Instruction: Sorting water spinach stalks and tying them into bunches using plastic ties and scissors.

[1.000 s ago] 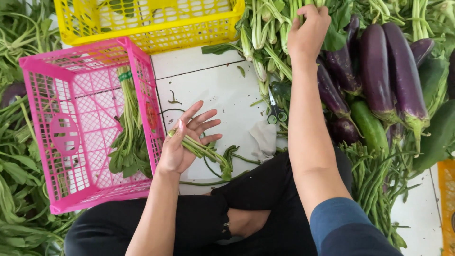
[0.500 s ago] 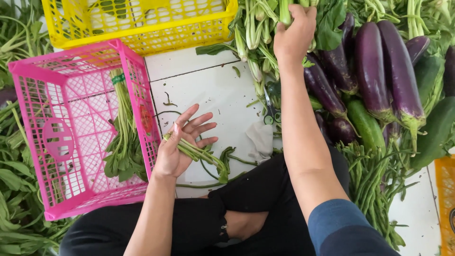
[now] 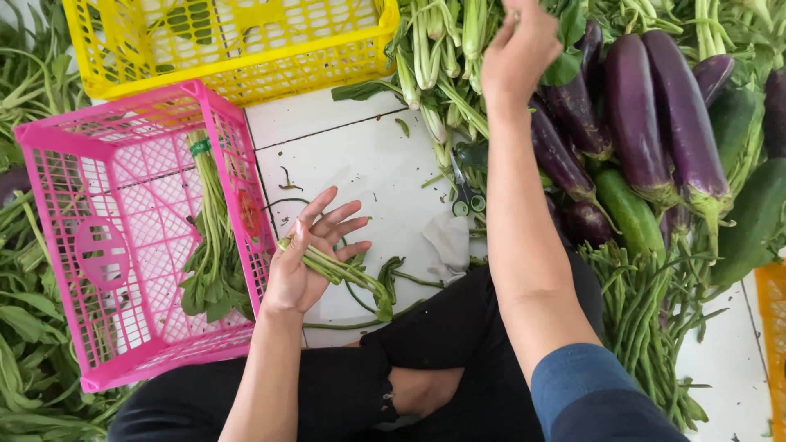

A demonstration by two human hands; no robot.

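Loose greens point(image 3: 24, 344): heaped on the floor at far left, beside the pink crate.
Pink crate point(image 3: 98, 245): tilted open; one tied bundle of leafy stalks point(image 3: 211, 245) lies inside against its right wall.
Yellow crate point(image 3: 229, 41): behind the pink crate, touching its upper corner.
Left hand point(image 3: 307, 262): palm up, fingers spread; a few green stems point(image 3: 344, 274) rest across the palm under the thumb, their leafy ends trailing onto the white tiled floor point(image 3: 360, 155).
Scissors point(image 3: 467, 192): on the tiles near the pile of pale stalks point(image 3: 442, 49).
Right hand point(image 3: 520, 45): reached forward to the stalk pile, fingers curled at the greens; whether it grips any I cannot tell.
Eggplants point(image 3: 647, 115): purple, in a row right of the forearm.
Cucumber point(image 3: 630, 213): below them.
Long beans point(image 3: 647, 327): heaped near the knee.
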